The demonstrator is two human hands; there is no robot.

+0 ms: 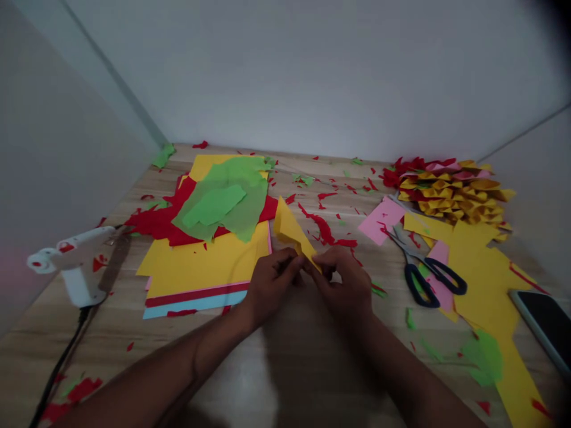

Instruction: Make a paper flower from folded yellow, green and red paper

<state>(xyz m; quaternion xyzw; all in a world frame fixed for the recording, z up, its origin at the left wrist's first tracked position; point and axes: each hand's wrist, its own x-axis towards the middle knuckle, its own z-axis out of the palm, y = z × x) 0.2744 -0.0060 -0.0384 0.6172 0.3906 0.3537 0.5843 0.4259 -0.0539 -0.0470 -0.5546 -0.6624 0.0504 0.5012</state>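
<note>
A folded piece of yellow paper (289, 224) is held up between my two hands over the middle of the table. My left hand (274, 279) pinches its lower left edge with thumb and finger. On the other side, my right hand (343, 279) has its fingers closed on the lower right corner. The fingertips of both hands nearly meet at the bottom of the paper, and they hide part of the fold. Just left of my left hand lies a stack of coloured sheets (196, 270), topped with torn green crepe paper (214, 205) and red crepe paper (154, 222).
A white glue gun (78, 261) stands at the left, its black cord running toward me. Scissors with dark handles (422, 276) lie at the right, near yellow paper offcuts (479, 279) and a phone (542, 324). Folded paper pieces (459, 193) are heaped behind. Red scraps (323, 229) litter the table.
</note>
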